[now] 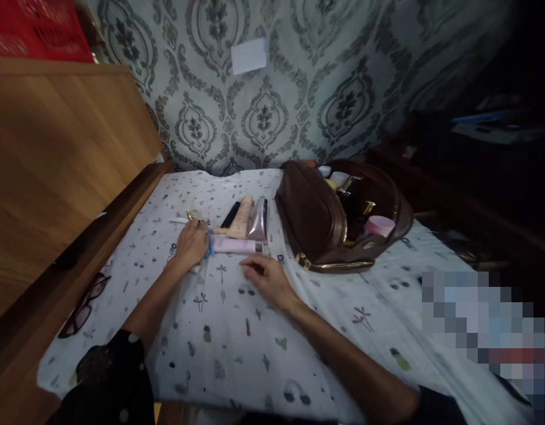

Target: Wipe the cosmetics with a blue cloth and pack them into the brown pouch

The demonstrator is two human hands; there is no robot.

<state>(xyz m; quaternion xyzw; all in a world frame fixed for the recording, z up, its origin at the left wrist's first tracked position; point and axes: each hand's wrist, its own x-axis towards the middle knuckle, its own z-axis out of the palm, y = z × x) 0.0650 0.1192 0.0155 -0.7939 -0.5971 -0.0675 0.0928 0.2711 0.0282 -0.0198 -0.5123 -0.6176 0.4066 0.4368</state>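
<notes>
My left hand [193, 243] is on the patterned cloth at the left end of a group of cosmetics, its fingers curled downward. What they hold, if anything, is hidden; a bit of blue material [209, 244] shows beside them. Just right of it lies a pink tube [235, 245] on its side. Behind that are a black item [230, 215], a peach-coloured tube [241, 217] and a shiny mauve tube [258, 221]. My right hand [270, 280] hovers close in front of the pink tube, fingers loosely bent and apart, with nothing seen in them.
An unzipped brown bag [312, 206] holding several cosmetics, among them a pink round container [379, 225], stands to the right. Eyeglasses [84, 307] lie at the left edge. A wooden cabinet [69, 124] rises at left, and a patterned wall [263, 106] closes the back.
</notes>
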